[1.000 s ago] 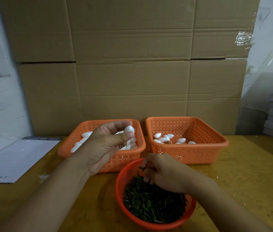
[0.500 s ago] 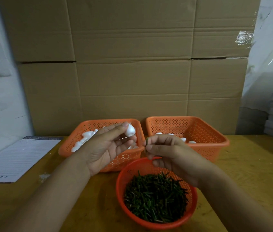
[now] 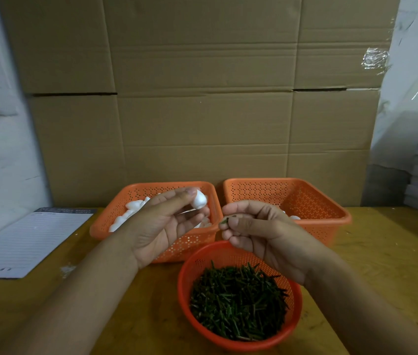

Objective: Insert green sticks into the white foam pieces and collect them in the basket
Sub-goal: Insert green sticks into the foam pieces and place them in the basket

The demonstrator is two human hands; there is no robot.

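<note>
The left hand (image 3: pixel 167 224) is raised over the left orange basket (image 3: pixel 105 224), pinching a white foam piece (image 3: pixel 199 199) between thumb and fingertips. The right hand (image 3: pixel 256 229) is held just beside it, pinching a green stick (image 3: pixel 224 221) whose tip points toward the foam; the two are close but apart. More foam pieces lie in the left basket, and a few in the right orange basket (image 3: pixel 313 201). A round red bowl (image 3: pixel 185 285) nearest the camera is heaped with green sticks. A lined notepad (image 3: pixel 28 242) lies on the wooden table (image 3: pixel 387 265) at left, before a cardboard wall (image 3: pixel 202 98).
</note>
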